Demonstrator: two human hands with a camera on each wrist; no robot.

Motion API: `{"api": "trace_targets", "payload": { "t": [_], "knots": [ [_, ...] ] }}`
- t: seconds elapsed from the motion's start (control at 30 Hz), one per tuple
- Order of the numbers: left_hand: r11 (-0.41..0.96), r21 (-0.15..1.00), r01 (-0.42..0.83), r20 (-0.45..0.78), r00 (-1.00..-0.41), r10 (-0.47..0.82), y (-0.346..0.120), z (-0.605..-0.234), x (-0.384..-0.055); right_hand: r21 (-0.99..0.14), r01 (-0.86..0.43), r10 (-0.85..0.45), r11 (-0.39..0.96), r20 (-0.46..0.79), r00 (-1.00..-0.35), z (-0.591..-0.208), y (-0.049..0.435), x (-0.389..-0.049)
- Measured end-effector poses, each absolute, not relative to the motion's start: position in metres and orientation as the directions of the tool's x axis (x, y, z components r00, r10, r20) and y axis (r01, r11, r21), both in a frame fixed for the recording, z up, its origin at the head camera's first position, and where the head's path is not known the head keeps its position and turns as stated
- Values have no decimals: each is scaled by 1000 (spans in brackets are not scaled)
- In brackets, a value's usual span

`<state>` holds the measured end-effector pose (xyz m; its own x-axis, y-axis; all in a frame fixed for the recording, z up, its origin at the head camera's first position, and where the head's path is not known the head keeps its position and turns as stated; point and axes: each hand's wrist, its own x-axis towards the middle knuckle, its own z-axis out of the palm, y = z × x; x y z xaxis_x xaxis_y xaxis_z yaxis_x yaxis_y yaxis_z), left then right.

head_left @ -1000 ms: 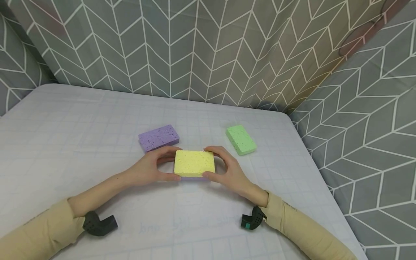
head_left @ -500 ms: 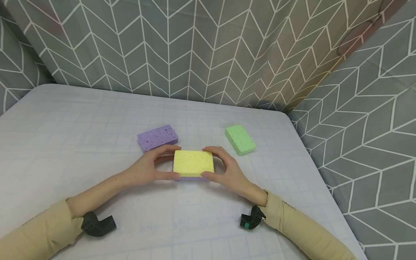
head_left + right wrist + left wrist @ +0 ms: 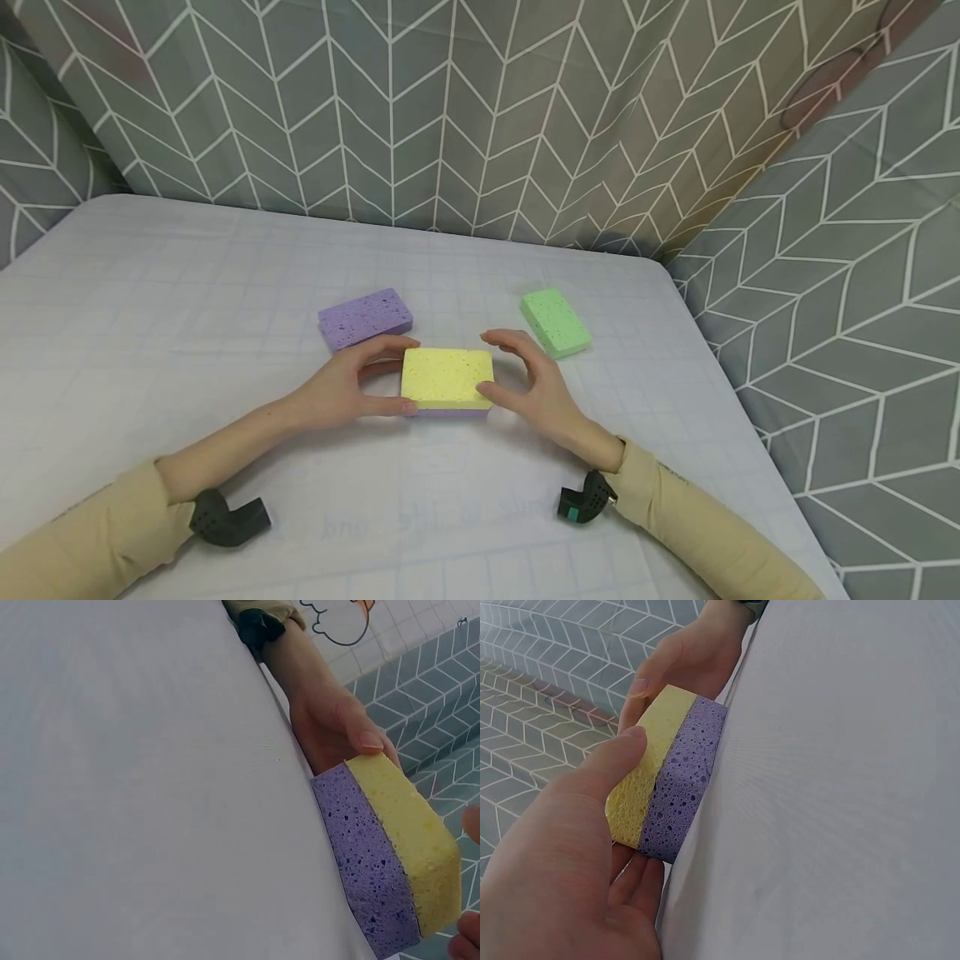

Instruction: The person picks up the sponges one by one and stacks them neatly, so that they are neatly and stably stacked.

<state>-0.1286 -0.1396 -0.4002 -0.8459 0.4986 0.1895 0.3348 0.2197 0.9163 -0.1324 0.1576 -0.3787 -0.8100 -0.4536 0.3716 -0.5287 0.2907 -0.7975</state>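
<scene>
Far left, beige left sleeve [image 3: 97, 533] on the white counter [image 3: 187, 333], black wrist device [image 3: 227, 518] at its cuff; left hand [image 3: 337, 390] grips the left end of the yellow sponge [image 3: 447, 377], thumb on the near edge, fingers round the far side; loose purple sponge [image 3: 366, 318] lies flat just beyond that hand, slightly angled; mid-counter, yellow sponge sits flat on the lower purple sponge [image 3: 682, 780], edges roughly lined up; right hand [image 3: 536, 387] at the stack's right end, fingers spread and relaxed, fingertips off the sponge, thumb close to its near corner, contact unclear; green sponge [image 3: 555, 322] lies angled beyond the right hand; right sleeve [image 3: 705, 517] lower right; grey chevron cloth [image 3: 862, 333] along the right side.
</scene>
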Motion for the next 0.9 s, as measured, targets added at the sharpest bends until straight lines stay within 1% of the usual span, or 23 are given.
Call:
{"api": "trace_targets", "payload": {
  "t": [0.13,0.33,0.47,0.6,0.8,0.9],
  "knots": [
    [216,920,328,185,-846,500,-139,-400,-129,-793,-533,-419,294,394,-818,-368,157,-130],
    [205,923,327,187,-844,503,-139,-401,-129,-776,-545,-357,317,434,-827,-396,169,-149],
    [205,925,319,181,-846,502,-140,-400,-128,-772,-544,-337,329,441,-831,-396,170,-151],
    [207,925,320,181,-846,501,-140,-399,-128,-770,-536,-323,347,438,-839,-390,167,-148],
    [204,926,318,180,-847,501,-140,-399,-128,-763,-510,-276,398,431,-859,-367,159,-135],
    [200,928,314,179,-847,500,-140,-399,-128,-757,-496,-243,425,433,-868,-371,162,-139]
  ]
}}
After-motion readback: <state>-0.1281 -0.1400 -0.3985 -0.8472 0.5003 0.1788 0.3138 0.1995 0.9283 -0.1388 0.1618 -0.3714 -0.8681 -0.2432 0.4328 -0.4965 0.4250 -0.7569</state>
